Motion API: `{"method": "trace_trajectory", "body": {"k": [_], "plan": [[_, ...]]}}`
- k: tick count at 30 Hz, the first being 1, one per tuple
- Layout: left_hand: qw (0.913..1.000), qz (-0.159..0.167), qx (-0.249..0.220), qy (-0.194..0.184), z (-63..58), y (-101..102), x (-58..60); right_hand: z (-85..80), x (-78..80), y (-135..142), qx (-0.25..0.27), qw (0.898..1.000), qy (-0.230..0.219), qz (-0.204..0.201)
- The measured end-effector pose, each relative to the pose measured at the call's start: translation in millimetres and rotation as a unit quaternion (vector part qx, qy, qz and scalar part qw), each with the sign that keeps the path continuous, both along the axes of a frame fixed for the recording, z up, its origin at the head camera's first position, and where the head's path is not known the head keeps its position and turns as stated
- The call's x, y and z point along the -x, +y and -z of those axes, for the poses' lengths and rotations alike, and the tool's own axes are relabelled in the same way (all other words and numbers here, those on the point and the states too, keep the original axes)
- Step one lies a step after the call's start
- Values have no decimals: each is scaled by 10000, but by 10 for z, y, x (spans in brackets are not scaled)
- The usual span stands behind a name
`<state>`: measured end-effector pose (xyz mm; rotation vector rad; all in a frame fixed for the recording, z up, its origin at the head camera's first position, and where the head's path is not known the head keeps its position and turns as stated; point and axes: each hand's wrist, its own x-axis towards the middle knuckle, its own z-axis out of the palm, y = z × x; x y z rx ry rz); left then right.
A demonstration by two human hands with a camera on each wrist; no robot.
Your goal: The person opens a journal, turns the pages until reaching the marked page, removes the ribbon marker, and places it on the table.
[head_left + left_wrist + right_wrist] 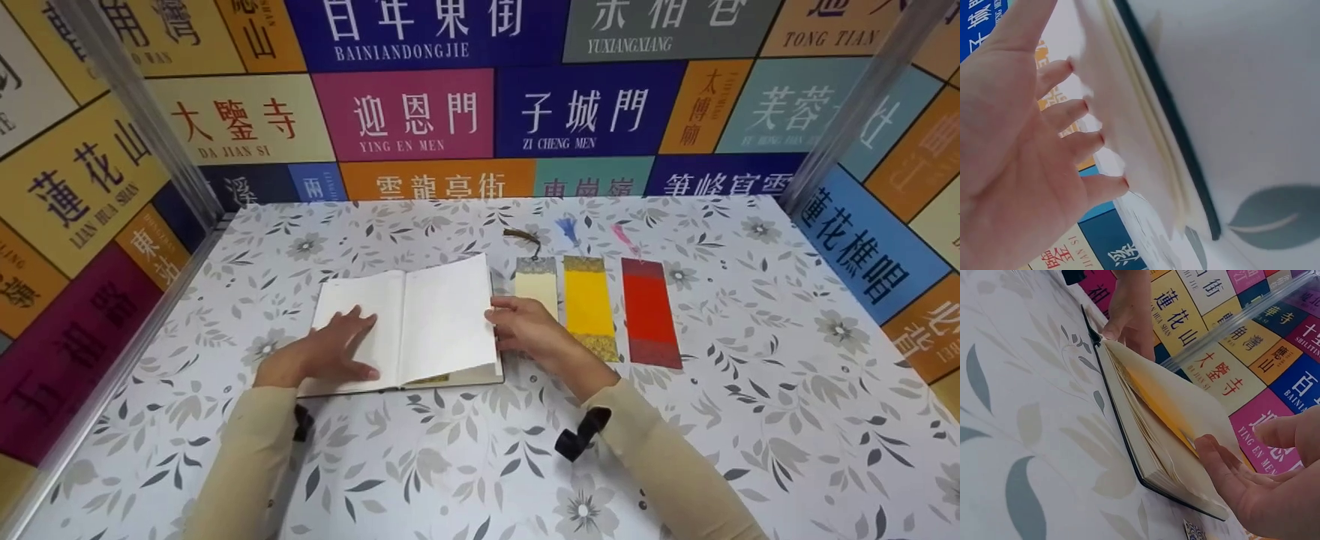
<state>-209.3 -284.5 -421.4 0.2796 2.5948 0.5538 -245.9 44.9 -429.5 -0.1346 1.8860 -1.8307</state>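
A notebook with blank white pages [442,322] and a dark cover lies spread on the table. My left hand [326,349] rests on its left page, fingertips and thumb spread over the paper. In the left wrist view those fingers [1075,146] touch the paper near the page edges. My right hand [529,334] is at the outer edge of the right page, which stands raised. In the right wrist view its fingertips touch the raised page while the thumb stands apart. A yellow strip [1154,396] shows beneath this page, mostly hidden by it.
Right of the notebook lie three tasselled bookmarks: a cream one [536,281] partly behind my right hand, a yellow one [589,300] and a red one [651,311]. A floral cloth [450,465] covers the table. Panels with place names [420,112] stand around it.
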Motion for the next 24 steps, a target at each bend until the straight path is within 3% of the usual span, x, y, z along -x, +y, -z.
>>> {"method": "trace_trajectory", "body": {"k": [4,11,16,20,22,24], "plan": [[9993,-88,-235,265,-17,-61,-29,-24,-19,-34,101,9999,108,-60],[9900,101,-172,1398,-20,-111,-108,-103,-21,-69,133,9986,390,-332],[9821,-421,-359,1798,-33,-135,-185,-133,-33,-124,-35,9906,982,-953],[9684,-1028,-682,2168,-94,-177,-256,-141,-85,-203,-843,9648,1901,-1611],[9572,-1264,-917,2435,-128,-183,-292,-126,-125,-262,-1312,9402,2473,-1941],[9452,-1421,-1102,2725,-164,-171,-329,-107,-177,-336,-1822,9066,3085,-2230]]}}
